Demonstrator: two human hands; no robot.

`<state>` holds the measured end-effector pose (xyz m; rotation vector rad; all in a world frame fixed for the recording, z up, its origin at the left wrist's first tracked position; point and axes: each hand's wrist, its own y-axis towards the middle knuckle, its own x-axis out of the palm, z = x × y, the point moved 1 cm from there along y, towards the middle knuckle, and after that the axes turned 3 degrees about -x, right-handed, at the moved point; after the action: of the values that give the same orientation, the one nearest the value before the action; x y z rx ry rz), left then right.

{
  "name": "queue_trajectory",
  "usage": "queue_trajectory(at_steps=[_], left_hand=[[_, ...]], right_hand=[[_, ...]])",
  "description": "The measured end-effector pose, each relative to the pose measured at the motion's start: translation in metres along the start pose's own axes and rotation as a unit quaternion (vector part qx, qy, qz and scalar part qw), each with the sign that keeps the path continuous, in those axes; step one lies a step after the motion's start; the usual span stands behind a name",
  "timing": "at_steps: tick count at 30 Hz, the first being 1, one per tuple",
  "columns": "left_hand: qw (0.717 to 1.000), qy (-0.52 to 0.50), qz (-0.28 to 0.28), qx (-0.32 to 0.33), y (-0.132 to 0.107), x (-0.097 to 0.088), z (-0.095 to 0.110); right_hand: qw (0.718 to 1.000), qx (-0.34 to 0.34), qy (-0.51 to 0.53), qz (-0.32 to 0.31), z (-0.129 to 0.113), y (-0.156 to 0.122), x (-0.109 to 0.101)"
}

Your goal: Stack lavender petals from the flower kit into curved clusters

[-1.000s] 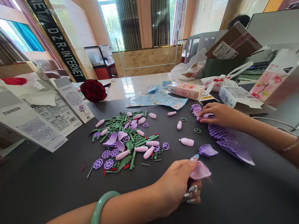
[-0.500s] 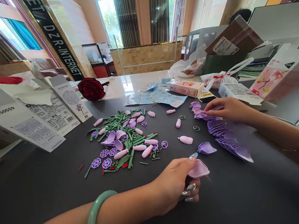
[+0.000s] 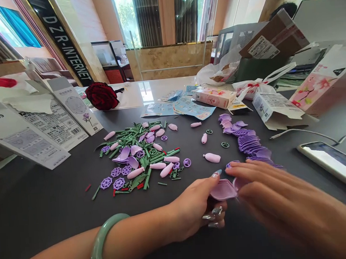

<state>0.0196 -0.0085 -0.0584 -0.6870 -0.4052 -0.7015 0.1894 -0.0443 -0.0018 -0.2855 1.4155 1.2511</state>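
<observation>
Dark tabletop [image 3: 43,221], lower centre: left hand [image 3: 190,207] narrowly pinching a lilac plastic petal [image 3: 223,190], right hand [image 3: 278,197] just over from the stacked petal row [image 3: 249,142], blurred at that petal's edge, hold impossible to tell, loose green and purple parts [image 3: 142,155] off to the left.

Dark table [image 3: 43,229] with lilac plastic petals [image 3: 252,143]

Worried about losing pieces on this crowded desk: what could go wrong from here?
The right hand hangs close to the overlapping row of lilac petals, so a brush might well scatter that row. The lilac petal held in the left hand could slip, as it sits at the fingertips. Tiny red pins in the loose heap of green and purple parts could easily get lost.
</observation>
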Motion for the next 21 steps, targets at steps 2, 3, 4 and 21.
queue_trajectory(at_steps=[2,3,4,21], left_hand=[[1.0,0.011,-0.007,0.016,0.0,-0.001,-0.002],[0.999,0.014,-0.013,0.027,0.0,-0.001,-0.003],[0.999,0.014,-0.018,0.038,0.0,-0.001,-0.004],[0.998,0.007,-0.01,0.068,-0.001,0.002,-0.001]], right_hand=[[0.999,-0.027,-0.017,-0.017,-0.005,0.004,0.002],[0.999,-0.035,-0.024,-0.019,-0.006,0.006,0.002],[0.999,-0.04,-0.028,-0.02,-0.006,0.008,0.004],[1.0,-0.015,0.004,0.021,-0.006,0.013,0.028]])
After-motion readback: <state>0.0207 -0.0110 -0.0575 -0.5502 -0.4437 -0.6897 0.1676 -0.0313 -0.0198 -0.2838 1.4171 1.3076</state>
